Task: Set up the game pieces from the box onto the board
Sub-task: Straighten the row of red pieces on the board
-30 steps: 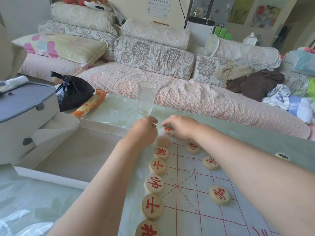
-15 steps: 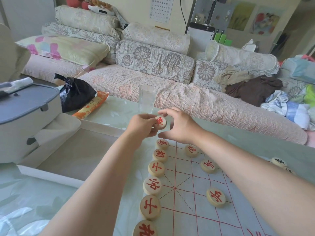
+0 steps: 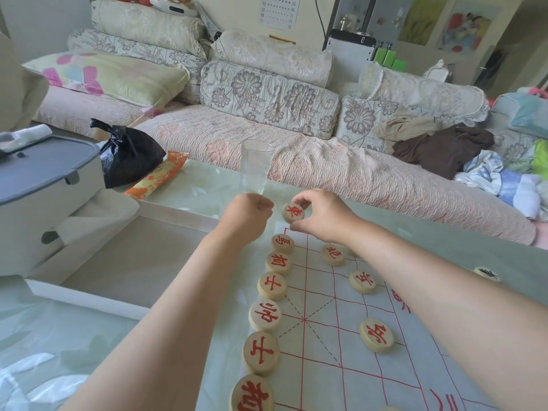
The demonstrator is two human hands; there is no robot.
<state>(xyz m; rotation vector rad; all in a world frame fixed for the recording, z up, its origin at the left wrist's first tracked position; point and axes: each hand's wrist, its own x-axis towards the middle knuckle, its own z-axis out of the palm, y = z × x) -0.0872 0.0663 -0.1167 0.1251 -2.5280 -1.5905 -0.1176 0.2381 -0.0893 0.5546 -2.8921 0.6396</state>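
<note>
Red back row (image 3: 264,315) is mostly lined up down the board (image 3: 341,345), with a few soldiers (image 3: 376,335) out. At the far corner, right hand (image 3: 323,216) fingers pinch a red piece (image 3: 293,212) over its spot. Left hand (image 3: 247,216) is clenched, looks empty. Black side's still to do, I reckon.

Only readable stuff is the red characters on your wooden pieces. The one your right hand (image 3: 323,216) pinches says 車 (image 3: 293,213). Down the board (image 3: 320,336) edge you've got 馬 (image 3: 282,243), 相 (image 3: 278,263), 士 (image 3: 271,285), 帥 (image 3: 264,315), another 士 (image 3: 261,353) and another 相 (image 3: 252,394). Further in there's 炮 (image 3: 333,255) and two 兵 (image 3: 362,281) (image 3: 376,334). The black-inked piece (image 3: 487,273) off right is too blurry. The board's own red writing (image 3: 400,302) is half hidden, and the wall chart (image 3: 278,8) is too small.
</note>
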